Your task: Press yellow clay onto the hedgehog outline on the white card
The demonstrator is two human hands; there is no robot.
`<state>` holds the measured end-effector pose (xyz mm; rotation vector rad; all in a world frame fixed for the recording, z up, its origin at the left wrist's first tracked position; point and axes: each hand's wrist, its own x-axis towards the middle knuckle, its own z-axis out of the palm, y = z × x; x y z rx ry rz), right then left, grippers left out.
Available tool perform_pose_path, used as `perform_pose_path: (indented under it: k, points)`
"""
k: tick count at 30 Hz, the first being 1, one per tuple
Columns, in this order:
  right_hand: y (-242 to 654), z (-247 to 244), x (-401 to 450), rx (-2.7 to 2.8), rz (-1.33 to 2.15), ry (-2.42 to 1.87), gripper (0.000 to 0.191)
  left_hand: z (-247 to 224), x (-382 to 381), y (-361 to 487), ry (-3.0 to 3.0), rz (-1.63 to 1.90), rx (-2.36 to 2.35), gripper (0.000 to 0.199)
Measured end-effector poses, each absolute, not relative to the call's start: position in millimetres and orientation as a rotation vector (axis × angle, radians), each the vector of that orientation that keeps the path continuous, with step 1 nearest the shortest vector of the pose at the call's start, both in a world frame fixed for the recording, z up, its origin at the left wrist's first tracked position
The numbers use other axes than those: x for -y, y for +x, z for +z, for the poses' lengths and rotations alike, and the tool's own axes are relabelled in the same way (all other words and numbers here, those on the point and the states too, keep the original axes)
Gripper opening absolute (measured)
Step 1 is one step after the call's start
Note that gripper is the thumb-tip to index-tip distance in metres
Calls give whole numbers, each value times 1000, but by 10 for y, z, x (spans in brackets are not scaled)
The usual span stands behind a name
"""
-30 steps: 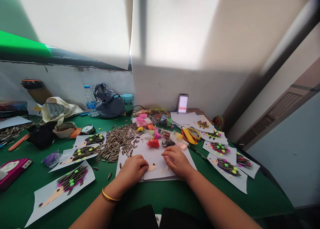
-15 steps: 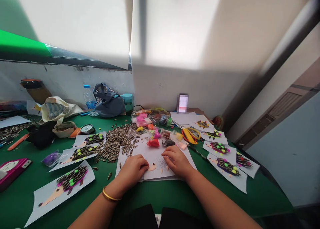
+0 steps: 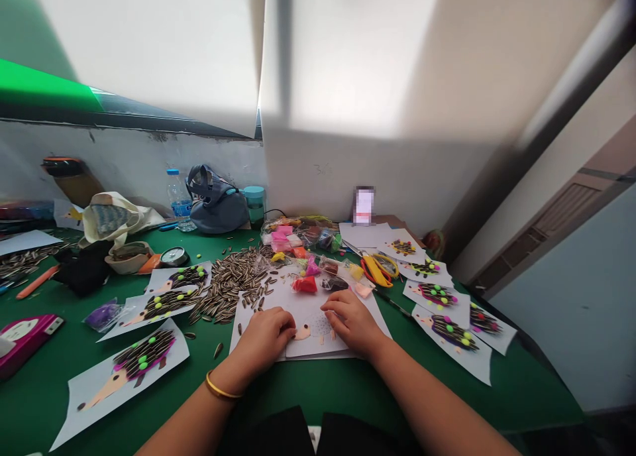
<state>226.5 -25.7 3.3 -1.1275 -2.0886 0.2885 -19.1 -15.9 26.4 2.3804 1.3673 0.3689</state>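
A white sheet (image 3: 278, 299) lies before me, bearing a hedgehog figure (image 3: 320, 325) with a peach face, small peach feet and a dotted grey body. My left hand (image 3: 271, 333) rests on the sheet beside the face, its fingers curled together; whatever they may hold is hidden. Over the right edge of the body is my right hand (image 3: 350, 320), fingers bent and somewhat apart, nothing visible between them. Just beyond the hands sit a red clay packet (image 3: 304, 284) and a black clay packet (image 3: 334, 284). Left of the sheet spreads a pile of striped seeds (image 3: 231, 287).
Finished-looking hedgehog cards (image 3: 99, 383) lie at the left, and more cards (image 3: 460, 350) at the right. Yellow scissors (image 3: 376, 270) are behind my right hand. A blue bag (image 3: 218, 211), a water bottle (image 3: 179, 204) and a phone (image 3: 364, 206) stand along the wall.
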Motion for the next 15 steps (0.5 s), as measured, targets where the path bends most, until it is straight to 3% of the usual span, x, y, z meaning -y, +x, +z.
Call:
perform_pose_path:
  k: [15]
  points:
    - [2294, 49, 225, 2046, 259, -1146, 23, 226, 151, -196, 2383, 370, -1391, 8]
